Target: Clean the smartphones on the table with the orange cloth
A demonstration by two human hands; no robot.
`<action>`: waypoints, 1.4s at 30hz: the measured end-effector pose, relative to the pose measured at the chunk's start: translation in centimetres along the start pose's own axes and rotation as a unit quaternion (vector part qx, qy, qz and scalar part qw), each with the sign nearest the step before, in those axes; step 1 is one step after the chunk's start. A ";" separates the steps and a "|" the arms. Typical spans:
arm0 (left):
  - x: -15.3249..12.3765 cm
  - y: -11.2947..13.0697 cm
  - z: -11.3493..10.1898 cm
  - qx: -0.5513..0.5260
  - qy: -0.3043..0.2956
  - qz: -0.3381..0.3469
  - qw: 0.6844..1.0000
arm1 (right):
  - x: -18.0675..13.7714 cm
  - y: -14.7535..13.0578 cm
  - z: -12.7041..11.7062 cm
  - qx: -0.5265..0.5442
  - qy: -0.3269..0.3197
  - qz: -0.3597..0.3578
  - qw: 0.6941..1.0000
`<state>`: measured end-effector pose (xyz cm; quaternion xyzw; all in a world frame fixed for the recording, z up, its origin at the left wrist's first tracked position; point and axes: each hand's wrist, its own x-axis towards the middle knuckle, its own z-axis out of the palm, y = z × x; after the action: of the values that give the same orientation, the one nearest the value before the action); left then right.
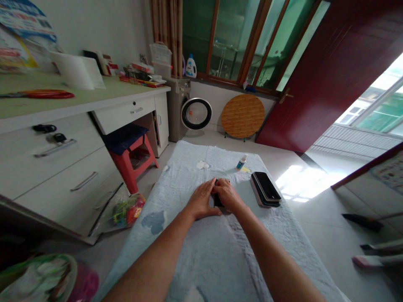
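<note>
Both my hands meet over a small dark object (pixel 217 200) lying on a pale blue cloth (pixel 201 251) spread over a table. My left hand (pixel 201 200) rests beside it, fingers together and laid against its left side. My right hand (pixel 227 193) curls over its top and right side. Most of the object is hidden under my fingers, so I cannot name it. A stack of dark phones (pixel 266 188) lies to the right of my hands. A small spray bottle (pixel 241 162) and a white wad (pixel 202 165) lie farther back on the cloth.
A white desk with drawers (pixel 63 147) runs along the left, with a red stool (pixel 132 157) under it. A washing machine (pixel 185 110) and a round wooden tabletop (pixel 242 116) stand against the far wall. A dark red door (pixel 330 71) is open at right.
</note>
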<state>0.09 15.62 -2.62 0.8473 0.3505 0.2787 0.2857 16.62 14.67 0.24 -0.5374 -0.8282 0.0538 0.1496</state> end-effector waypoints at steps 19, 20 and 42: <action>0.2 0.6 -0.2 0.001 -0.013 -0.022 1.000 | -2.5 -1.8 -0.7 0.020 -0.085 -0.070 0.994; 0.2 0.6 -0.2 0.002 -0.012 -0.021 1.000 | -2.1 -1.5 -0.6 0.024 -0.076 -0.074 0.994; -0.5 2.4 -1.3 0.100 0.001 0.043 0.994 | 1.5 0.8 -0.4 0.027 -0.053 -0.046 0.997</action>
<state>-0.07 14.18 -0.22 0.8855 0.3402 0.2552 0.1869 16.88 16.29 0.65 -0.4908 -0.8571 0.0973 0.1227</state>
